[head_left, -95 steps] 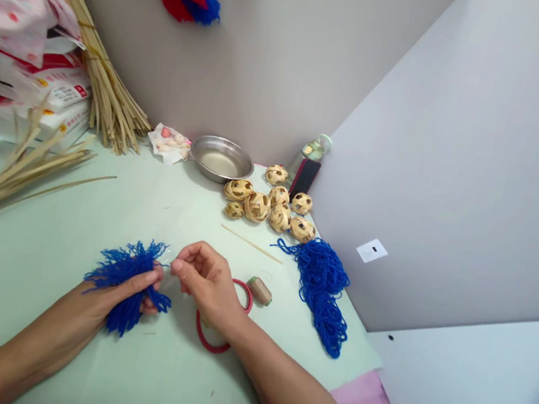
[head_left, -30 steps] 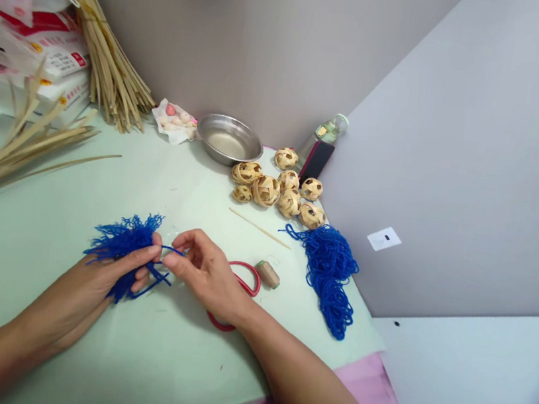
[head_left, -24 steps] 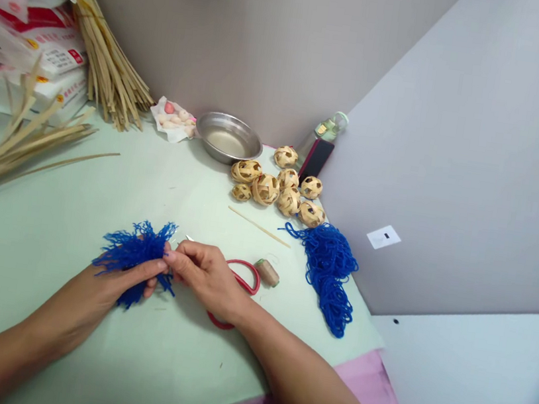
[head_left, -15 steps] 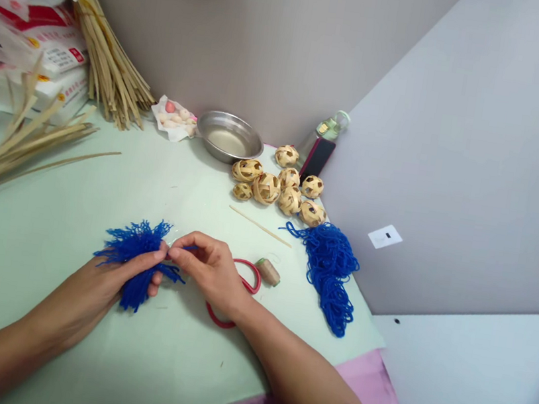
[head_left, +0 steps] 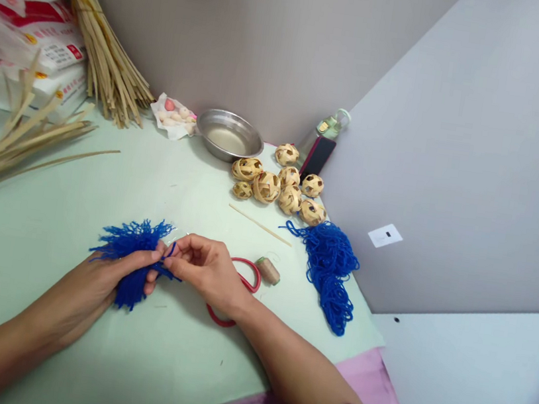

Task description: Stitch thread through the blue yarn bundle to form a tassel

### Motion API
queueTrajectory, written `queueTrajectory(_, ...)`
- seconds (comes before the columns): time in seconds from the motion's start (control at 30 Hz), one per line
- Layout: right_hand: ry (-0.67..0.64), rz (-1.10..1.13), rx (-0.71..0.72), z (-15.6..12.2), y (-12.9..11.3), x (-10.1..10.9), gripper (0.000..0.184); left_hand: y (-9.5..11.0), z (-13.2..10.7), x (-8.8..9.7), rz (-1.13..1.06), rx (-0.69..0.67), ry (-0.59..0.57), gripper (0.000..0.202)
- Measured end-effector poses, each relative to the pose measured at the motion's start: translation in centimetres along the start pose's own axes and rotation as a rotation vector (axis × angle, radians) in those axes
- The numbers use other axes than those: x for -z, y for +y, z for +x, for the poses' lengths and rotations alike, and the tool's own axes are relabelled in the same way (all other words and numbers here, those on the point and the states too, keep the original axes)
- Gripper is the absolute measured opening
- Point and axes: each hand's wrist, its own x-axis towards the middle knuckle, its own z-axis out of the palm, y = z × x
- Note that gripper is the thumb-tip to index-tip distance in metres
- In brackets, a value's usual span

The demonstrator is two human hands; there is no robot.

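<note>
A bushy blue yarn tassel (head_left: 136, 240) with frayed ends is gripped in my left hand (head_left: 111, 273), its thumb pressed over the middle of the bundle. My right hand (head_left: 204, 270) pinches a short strand of blue yarn (head_left: 172, 250) at the tassel's right side, close to the left thumb. Under the right wrist lie scissors with red handles (head_left: 253, 274), their blades hidden from view. Just right of them rests a spool of tan thread (head_left: 268, 271).
A skein of blue yarn (head_left: 330, 271) lies at the right edge of the table (head_left: 167, 361). Several woven strip balls (head_left: 266, 187), a metal bowl (head_left: 229, 135), a phone (head_left: 318, 157) and a bottle (head_left: 327, 128) stand at the back. Bundled flat strips (head_left: 104, 58) lean at left.
My right fingers have shifted slightly, and a strand of blue yarn now sticks up beside them. The tassel has moved a little to the left in my left hand.
</note>
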Motion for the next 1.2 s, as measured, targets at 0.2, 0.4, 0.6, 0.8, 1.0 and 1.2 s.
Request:
queueTrajectory(0.2, 0.005, -0.017, -0.012, -0.1, -0.4, 0.1, 0.047, -0.5, 0.3, 0.6, -0.009, 0.009, -0.021, 0.039)
queueTrajectory(0.4, 0.062, -0.039, -0.008, 0.2, -0.7, 0.2, 0.048, -0.3, 0.2, 0.5, 0.106, -0.065, 0.012, 0.047)
queueTrajectory(0.6, 0.040, -0.039, -0.037, 0.3, -0.4, 0.2, 0.054, 0.1, -0.1, 0.2, -0.084, 0.025, -0.033, 0.045)
queueTrajectory(0.8, -0.026, -0.020, 0.009, 0.3, 0.3, 0.2, 0.045, 0.6, -0.1, 0.0, -0.232, -0.002, -0.066, 0.040)
queueTrajectory(1.0, -0.085, 0.027, -0.007, 0.3, 0.5, 0.3, 0.048, 0.9, 0.0, 0.0, -0.226, -0.001, -0.018, 0.053)
queueTrajectory(1.2, -0.007, 0.056, 0.014, 0.4, 0.1, 0.3, 0.046, 0.5, 0.2, 0.2, -0.171, -0.011, 0.004, 0.042)
